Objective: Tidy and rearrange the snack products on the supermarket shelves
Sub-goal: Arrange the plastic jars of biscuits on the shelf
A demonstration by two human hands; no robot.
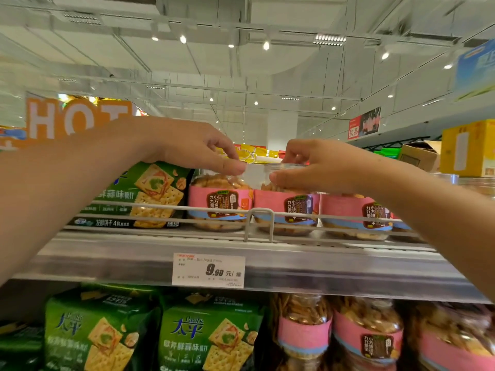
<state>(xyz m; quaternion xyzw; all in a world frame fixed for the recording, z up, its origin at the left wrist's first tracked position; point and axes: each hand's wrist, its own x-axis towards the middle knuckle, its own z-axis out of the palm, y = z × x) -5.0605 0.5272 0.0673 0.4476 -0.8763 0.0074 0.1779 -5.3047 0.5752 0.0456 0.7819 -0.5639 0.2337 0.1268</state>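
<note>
Jars of small square biscuits, clear plastic with pink label bands, stand in a row on the top shelf (267,266) behind a wire front rail (258,223). Both hands are raised to them.

Left hand (192,145), at 10 o'clock from the rail's upright bracket, fingers curled down over the lid of the left jar (221,203), thumb tip pressed against its top edge: a pinch on the lid, as far as can be seen.

Right hand (318,163), at 1 o'clock from the bracket, curled round the clear lid of the middle jar (285,207), thumb low at the front, fingers over the top.

A third jar (356,215) stands touching the middle one at 3 o'clock. Green Pacific cracker bag (146,195) leans just beside the left jar at 9 o'clock. Price tag (209,270) reads 9.90, at 6 o'clock below the jars.

Risks, as judgement: grip is on lids only, so a loose lid could come away if a jar is lifted. Jars stand tight together; turning one may drag its neighbour's label askew. Lifting too low would catch the base on the rail and tip the jar forward off the shelf.
</note>
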